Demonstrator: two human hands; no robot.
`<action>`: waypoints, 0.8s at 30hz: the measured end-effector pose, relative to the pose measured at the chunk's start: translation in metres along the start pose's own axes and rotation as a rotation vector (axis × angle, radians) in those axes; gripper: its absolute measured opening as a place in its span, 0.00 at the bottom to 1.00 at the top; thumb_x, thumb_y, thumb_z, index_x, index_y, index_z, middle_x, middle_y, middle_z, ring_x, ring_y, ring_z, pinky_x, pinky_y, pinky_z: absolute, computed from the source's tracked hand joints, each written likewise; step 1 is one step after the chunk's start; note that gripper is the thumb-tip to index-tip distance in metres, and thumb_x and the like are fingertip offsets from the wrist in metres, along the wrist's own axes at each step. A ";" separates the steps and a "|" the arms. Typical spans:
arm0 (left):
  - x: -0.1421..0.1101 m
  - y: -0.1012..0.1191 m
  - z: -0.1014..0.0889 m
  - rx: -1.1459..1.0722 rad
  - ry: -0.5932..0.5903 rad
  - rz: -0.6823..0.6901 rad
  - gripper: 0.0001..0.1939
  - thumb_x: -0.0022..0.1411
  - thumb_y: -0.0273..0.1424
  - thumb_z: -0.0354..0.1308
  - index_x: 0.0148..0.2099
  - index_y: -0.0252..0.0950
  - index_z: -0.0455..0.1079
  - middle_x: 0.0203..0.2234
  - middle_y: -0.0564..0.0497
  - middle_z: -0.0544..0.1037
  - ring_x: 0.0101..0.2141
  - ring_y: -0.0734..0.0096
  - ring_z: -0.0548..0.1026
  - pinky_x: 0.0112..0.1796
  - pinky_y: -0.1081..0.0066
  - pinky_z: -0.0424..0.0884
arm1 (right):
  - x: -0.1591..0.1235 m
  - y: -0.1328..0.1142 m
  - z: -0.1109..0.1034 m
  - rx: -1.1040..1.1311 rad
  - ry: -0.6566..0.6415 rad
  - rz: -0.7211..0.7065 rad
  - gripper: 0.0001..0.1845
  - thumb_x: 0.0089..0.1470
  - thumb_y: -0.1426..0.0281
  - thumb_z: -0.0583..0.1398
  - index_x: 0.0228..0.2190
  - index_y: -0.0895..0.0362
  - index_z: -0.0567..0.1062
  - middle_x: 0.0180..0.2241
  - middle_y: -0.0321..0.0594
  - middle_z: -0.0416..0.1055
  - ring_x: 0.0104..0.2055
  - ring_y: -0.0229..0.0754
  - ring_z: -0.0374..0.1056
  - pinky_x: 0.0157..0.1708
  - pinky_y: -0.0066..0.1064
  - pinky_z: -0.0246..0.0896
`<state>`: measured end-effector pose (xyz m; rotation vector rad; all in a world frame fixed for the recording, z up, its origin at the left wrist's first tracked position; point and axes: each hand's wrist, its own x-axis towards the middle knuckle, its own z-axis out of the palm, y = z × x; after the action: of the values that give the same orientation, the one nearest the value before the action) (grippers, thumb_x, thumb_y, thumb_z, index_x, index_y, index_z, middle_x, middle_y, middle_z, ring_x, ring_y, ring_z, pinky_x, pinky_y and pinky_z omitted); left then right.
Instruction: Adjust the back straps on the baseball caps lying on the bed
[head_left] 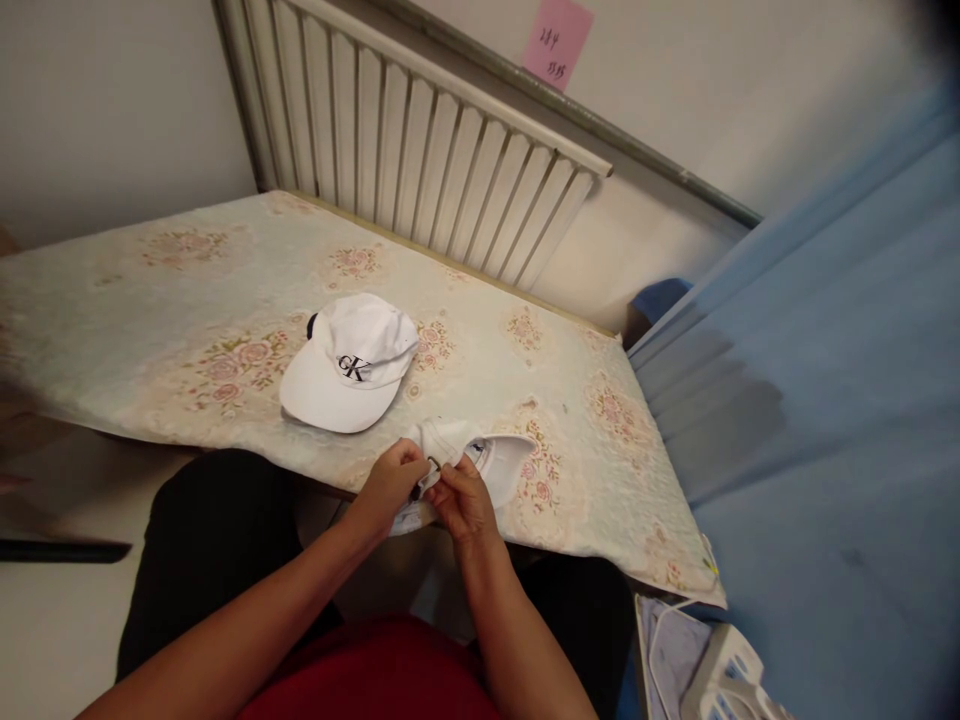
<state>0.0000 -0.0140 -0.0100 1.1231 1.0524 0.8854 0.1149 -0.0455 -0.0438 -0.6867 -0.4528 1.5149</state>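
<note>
At the near edge of the table, a white cap [510,465] lies with its brim pointing right and its inside partly showing. My left hand [394,480] pinches the cap's back strap from the left side. My right hand [461,495] grips the strap from the right, close to a small dark metal buckle [434,464] between the fingertips. Whether the strap runs through the buckle I cannot tell. Farther back and to the left, a second white cap [367,345] with black "CK" letters sits upright, its brim facing me; neither hand touches it.
A flower-patterned cloth [225,290] covers the table. Behind it stands a white radiator [420,140], with a pink paper note [559,42] on the wall. A blue curtain [817,400] hangs at the right. A white device with a cord [727,675] sits low at the right.
</note>
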 end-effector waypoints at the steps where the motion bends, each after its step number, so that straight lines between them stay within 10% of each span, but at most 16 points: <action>1: 0.000 0.000 0.000 0.007 0.007 -0.001 0.07 0.48 0.28 0.53 0.23 0.37 0.56 0.16 0.61 0.58 0.19 0.78 0.57 0.21 0.75 0.54 | 0.000 0.000 0.000 -0.005 0.004 0.002 0.16 0.43 0.71 0.66 0.37 0.56 0.74 0.28 0.33 0.73 0.24 0.33 0.66 0.22 0.23 0.60; 24: -0.003 -0.002 -0.003 0.114 0.029 0.072 0.05 0.51 0.31 0.54 0.25 0.37 0.61 0.17 0.60 0.62 0.21 0.76 0.61 0.24 0.74 0.57 | -0.001 0.003 -0.003 -0.095 0.034 0.001 0.17 0.42 0.71 0.67 0.37 0.55 0.74 0.24 0.30 0.72 0.19 0.31 0.62 0.21 0.23 0.63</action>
<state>-0.0038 -0.0164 -0.0121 1.2529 1.1039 0.9099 0.1148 -0.0470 -0.0477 -0.7859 -0.5009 1.4876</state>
